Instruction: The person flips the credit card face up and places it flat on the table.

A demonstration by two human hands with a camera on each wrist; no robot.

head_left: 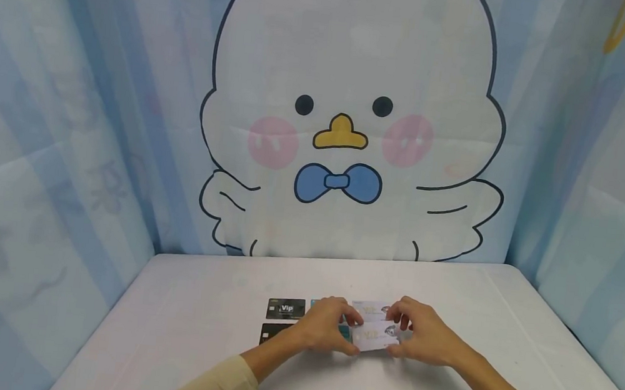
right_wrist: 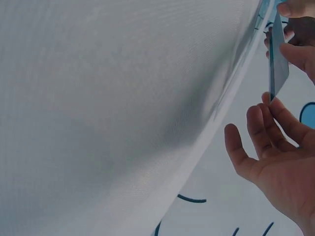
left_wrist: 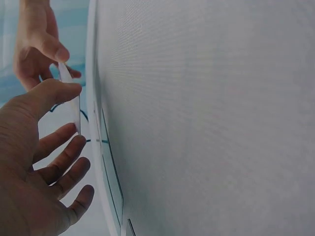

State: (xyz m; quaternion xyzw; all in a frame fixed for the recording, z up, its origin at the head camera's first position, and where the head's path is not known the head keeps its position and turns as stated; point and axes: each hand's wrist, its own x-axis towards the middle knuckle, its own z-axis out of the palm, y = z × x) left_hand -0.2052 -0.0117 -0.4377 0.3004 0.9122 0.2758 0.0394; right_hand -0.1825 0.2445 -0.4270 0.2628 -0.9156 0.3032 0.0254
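Observation:
A white VIP card (head_left: 375,336) is held slightly above the table between both hands. My left hand (head_left: 328,325) pinches its left edge between thumb and fingers, and my right hand (head_left: 428,333) pinches the right edge. In the left wrist view the card (left_wrist: 76,109) appears edge-on, with the other fingers of the left hand (left_wrist: 37,147) spread away from it. The right wrist view shows the card (right_wrist: 278,61) pinched by the right hand (right_wrist: 285,162). Behind it a similar white card (head_left: 368,308) lies on the table.
A black Vip card (head_left: 286,309) lies left of the hands, with another black card (head_left: 273,332) nearer the front, partly behind the left forearm. Teal cards (head_left: 345,332) are mostly hidden by the left hand. The white-covered table (head_left: 193,321) meets a cartoon-printed curtain (head_left: 338,222) behind.

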